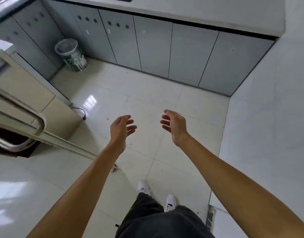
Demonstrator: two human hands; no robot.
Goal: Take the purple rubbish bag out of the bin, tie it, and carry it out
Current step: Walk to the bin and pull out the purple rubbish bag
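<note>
Here, seen from above, a person stands on a pale tiled floor (147, 93) in a kitchen, both bare arms stretched forward. The left hand (121, 128) and the right hand (174, 127) hover side by side above the tiles, apart from each other, palms turned inward. The fingers of both are loosely spread and relaxed, grasping nothing. The bin (74, 57), a round tub with green and white markings, stands well away from the hands in the far left corner, close against a row of grey cabinet doors (153, 48). The purple rubbish bag (66, 46) sits inside it, its pale edge folded over the rim. A light countertop (199, 12) runs above the cabinets. At the left edge is a beige unit (27, 93) with a curved metal handle (39, 122), and a dark cable (81, 111) lies on the floor beside it. At the bottom are dark trousers (158, 222) and white shoes (170, 202).
</note>
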